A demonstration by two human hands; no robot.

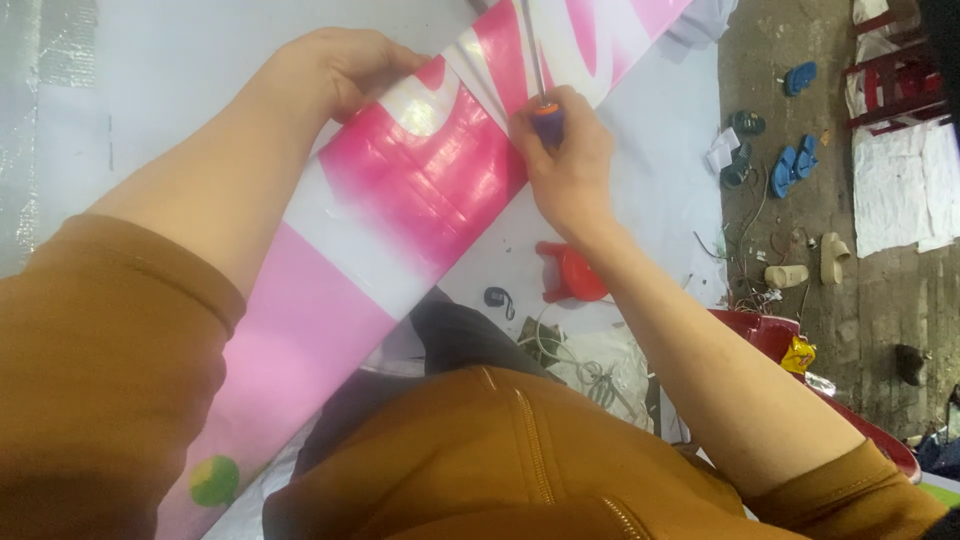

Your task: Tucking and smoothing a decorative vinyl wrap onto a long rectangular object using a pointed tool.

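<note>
Pink-and-white glossy banner (420,190) worked by two hands on a pale counter (180,80).
Right hand (570,165) grips an orange-handled tool (546,112), its thin metal shaft lying along the banner's white stripe; left hand (345,65) is curled, pressing the banner's far edge. The banner runs diagonally across the counter. Below, on the floor, lie a red plastic stool (572,272), tangled wires (590,375) and blue sandals (792,165).

pink-white banner sheet (400,200), apparently glossy, diagonal
</note>
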